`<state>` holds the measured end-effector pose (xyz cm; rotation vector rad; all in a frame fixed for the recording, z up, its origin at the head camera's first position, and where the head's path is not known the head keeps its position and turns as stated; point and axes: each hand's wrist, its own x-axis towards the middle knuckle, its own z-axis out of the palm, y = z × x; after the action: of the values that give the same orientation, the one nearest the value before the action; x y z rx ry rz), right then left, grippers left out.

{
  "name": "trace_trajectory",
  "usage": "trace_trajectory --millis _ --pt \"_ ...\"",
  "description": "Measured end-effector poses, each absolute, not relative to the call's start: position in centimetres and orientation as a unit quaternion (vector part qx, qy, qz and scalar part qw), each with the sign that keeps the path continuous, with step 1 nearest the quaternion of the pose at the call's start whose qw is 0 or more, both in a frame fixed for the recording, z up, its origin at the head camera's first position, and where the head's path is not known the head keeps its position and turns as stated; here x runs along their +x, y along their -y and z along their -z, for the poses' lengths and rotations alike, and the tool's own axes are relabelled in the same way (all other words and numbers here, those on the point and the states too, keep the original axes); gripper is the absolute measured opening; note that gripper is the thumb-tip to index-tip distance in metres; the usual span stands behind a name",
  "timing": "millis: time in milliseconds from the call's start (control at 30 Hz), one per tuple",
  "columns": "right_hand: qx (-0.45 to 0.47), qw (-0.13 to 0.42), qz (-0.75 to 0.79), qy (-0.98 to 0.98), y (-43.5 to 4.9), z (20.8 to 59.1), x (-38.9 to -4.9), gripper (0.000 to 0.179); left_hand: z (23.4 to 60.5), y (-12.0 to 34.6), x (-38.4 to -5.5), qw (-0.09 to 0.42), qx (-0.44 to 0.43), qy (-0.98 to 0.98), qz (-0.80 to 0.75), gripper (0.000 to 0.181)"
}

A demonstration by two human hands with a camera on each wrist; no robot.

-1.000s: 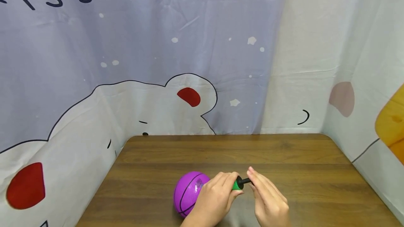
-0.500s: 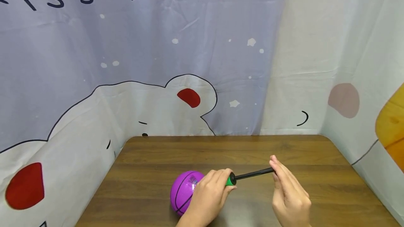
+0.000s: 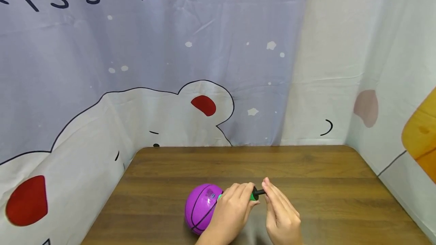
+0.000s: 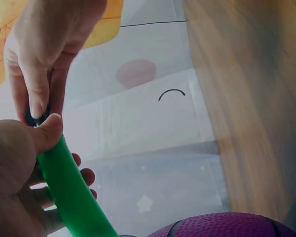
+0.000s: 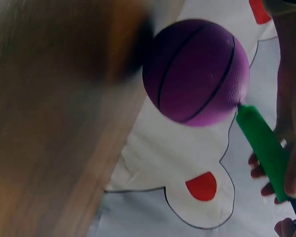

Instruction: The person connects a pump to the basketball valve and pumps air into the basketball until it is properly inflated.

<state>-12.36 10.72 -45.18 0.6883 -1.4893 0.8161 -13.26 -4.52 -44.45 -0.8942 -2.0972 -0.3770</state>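
Note:
A purple basketball with black lines sits on the wooden table. From its right side sticks out a hand pump, whose green barrel meets the ball at its tip in the right wrist view. My left hand grips this barrel, fingers and thumb around it. My right hand holds the far end of the black plunger rod, of which only a short length shows. In the left wrist view, the fingers of my right hand close over the black handle and mostly hide it.
The brown wooden table extends behind and to both sides of the ball. A printed curtain hangs along the table's back and sides, with a bear drawing and red patches.
My right hand drew the plunger far out to the right, then moved back left, and most of the rod is inside the barrel again. Left hand and ball shifted only slightly.

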Motion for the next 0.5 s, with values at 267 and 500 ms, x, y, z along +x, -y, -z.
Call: trace_trajectory --millis 267,500 --pt "0.329 0.616 -0.362 0.618 -11.3 44.4 -12.4 0.026 44.3 4.6 -12.8 0.373 -0.367 0.834 0.174 0.038" --pt "0.286 0.661 -0.350 0.598 -12.9 40.9 -11.7 0.024 44.0 5.1 -13.0 0.375 -0.357 0.840 0.161 0.042"
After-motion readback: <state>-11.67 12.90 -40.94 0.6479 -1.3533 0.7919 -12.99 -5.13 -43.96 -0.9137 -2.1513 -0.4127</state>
